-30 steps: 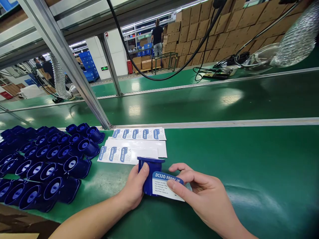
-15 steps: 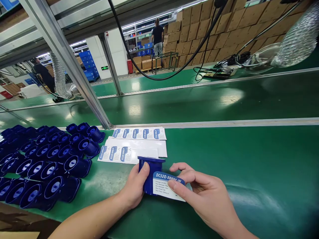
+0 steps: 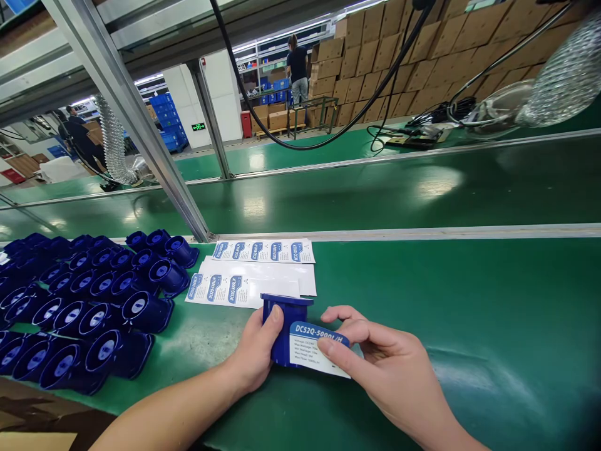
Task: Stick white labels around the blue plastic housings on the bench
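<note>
A blue plastic housing [image 3: 283,316] stands on the green bench near its front edge. My left hand [image 3: 256,354] grips its left side, thumb up on the top corner. My right hand [image 3: 385,366] pinches a white and blue label [image 3: 315,349] printed "DC52Q" and presses it against the housing's front face, forefinger on the label's right part. Behind the housing lie three label sheets [image 3: 263,252], the nearest partly peeled.
Several blue housings [image 3: 89,300] lie in rows at the left. A metal frame post [image 3: 141,134] slants up behind them. A conveyor belt [image 3: 375,188] runs across beyond a metal rail. Cardboard boxes [image 3: 422,56] are stacked at the back, where a person [image 3: 297,62] stands.
Nearly nothing: both hands keep the label against the housing. A person far left in the background has walked a little.
</note>
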Tool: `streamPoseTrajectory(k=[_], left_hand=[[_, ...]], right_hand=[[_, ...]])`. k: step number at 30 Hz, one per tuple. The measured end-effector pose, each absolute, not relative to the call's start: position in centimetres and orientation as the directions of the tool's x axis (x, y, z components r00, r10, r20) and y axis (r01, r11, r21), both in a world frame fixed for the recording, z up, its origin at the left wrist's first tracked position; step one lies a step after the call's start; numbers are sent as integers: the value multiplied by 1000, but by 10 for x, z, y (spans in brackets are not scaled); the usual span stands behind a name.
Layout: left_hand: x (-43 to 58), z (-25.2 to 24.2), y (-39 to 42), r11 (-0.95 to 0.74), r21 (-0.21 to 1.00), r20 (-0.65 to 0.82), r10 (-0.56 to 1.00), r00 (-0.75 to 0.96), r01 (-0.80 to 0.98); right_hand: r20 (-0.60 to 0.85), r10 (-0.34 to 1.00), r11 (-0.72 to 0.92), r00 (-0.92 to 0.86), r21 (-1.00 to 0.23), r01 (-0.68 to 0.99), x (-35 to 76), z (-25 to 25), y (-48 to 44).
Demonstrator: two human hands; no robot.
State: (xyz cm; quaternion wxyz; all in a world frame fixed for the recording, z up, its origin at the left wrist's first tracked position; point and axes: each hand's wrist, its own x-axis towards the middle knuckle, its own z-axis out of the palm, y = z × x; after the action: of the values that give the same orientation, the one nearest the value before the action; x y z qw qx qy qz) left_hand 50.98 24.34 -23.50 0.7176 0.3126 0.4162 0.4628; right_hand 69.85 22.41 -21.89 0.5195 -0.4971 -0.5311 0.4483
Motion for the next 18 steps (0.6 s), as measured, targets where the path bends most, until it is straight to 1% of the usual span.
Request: streamPoseTrajectory(k=[5, 18], left_hand=[[510, -234, 243, 383, 833, -323, 923, 210, -400], [509, -235, 242, 373, 831, -303, 926, 227, -413]], right_hand=[[109, 994, 107, 20, -993, 57, 701, -221, 222], [98, 995, 98, -6, -992, 77, 702, -223, 222]])
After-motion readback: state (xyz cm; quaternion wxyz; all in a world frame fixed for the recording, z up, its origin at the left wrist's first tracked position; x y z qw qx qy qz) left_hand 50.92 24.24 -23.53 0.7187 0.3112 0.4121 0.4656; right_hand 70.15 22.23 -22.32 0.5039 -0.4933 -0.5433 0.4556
